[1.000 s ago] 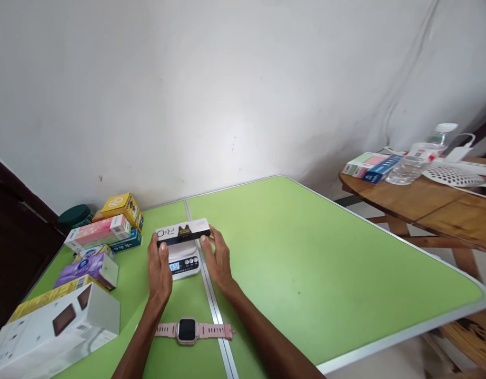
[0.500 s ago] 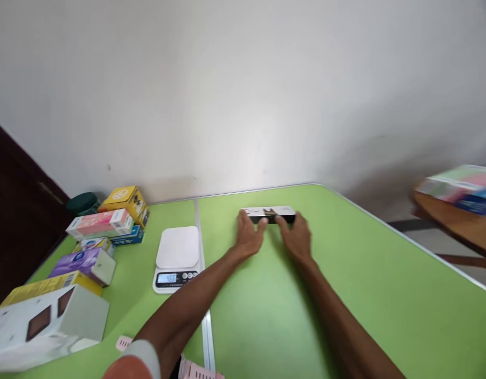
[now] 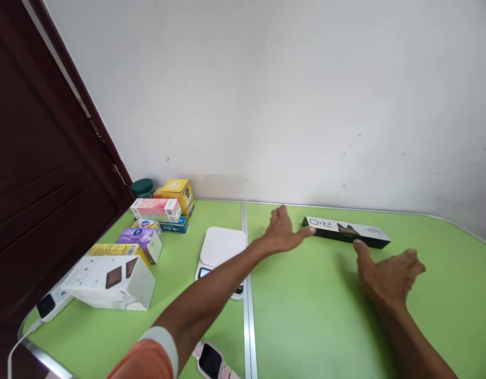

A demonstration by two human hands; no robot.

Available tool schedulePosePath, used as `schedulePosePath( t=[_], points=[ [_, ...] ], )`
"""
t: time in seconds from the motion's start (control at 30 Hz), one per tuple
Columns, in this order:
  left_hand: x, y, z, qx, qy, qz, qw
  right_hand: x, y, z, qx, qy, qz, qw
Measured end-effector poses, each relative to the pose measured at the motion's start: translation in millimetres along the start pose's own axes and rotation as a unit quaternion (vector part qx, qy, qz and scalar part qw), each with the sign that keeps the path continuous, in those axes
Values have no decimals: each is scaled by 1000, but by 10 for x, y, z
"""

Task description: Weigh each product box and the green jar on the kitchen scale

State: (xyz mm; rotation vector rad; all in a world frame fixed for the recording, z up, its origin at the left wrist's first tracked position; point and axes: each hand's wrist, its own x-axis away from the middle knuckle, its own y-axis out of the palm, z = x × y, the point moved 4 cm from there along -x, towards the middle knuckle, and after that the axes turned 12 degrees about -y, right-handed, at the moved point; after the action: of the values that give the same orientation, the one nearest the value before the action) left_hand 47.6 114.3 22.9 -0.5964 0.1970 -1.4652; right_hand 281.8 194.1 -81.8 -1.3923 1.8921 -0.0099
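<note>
A long black and white box lies flat on the right half of the green table, near the wall. To its left, my left hand is open, thumb stretched toward the box's end. My right hand is also open, fingers spread, just in front of the box's right part; neither hand holds anything. Under my left forearm sits a white kitchen scale, its display partly hidden by the arm. A pink smartwatch lies at the bottom edge, partly cut off.
Stacked product boxes stand at the left: a large white box, a purple box, a pink box and a yellow box. Behind them is a dark green jar. A metal seam crosses the green table.
Both hands carried the long box from above the scale to the table's right side, set it down and let go. The hands have spread apart. The view has turned left.
</note>
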Motion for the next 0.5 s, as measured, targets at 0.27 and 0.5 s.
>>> schedulePosePath(
  t=[0.27, 0.5],
  points=[
    [309, -2130, -363, -118, -81, 398, 906, 455, -76, -462, -55, 165, 60, 983],
    [514, -2916, -973, -178, -298, 442, 827, 657, 469, -1047, -99, -83, 86, 988]
  ],
)
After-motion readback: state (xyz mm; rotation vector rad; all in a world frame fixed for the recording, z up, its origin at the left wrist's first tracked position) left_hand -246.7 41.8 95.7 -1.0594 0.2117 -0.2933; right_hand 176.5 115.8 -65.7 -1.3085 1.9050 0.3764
